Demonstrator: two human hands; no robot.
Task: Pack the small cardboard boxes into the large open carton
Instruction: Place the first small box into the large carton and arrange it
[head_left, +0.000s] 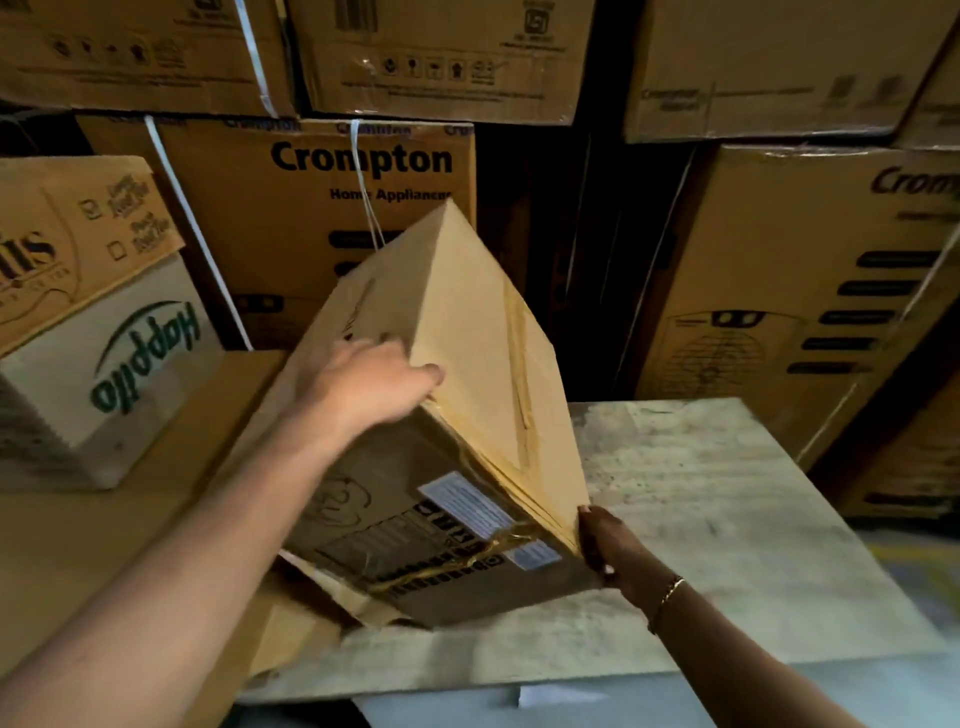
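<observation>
A brown cardboard carton (467, 332) with taped seams and white labels stands tilted on one corner over a pale worn board (701, 509). My left hand (369, 384) reaches over its upper left face, with the thumb hooked at the edge and the fingers spread on the cardboard. At the carton's lower right corner my right hand (608, 545) grips the edge, a thin bracelet on that wrist. A torn flap (332, 587) hangs below the carton. No small boxes are in sight.
A white "Happilo" box (104, 374) with a brown carton (67, 239) on top sits at left on a flat cardboard surface (104, 530). Stacked "Crompton" cartons (322, 208) fill the wall behind and the right side (810, 291).
</observation>
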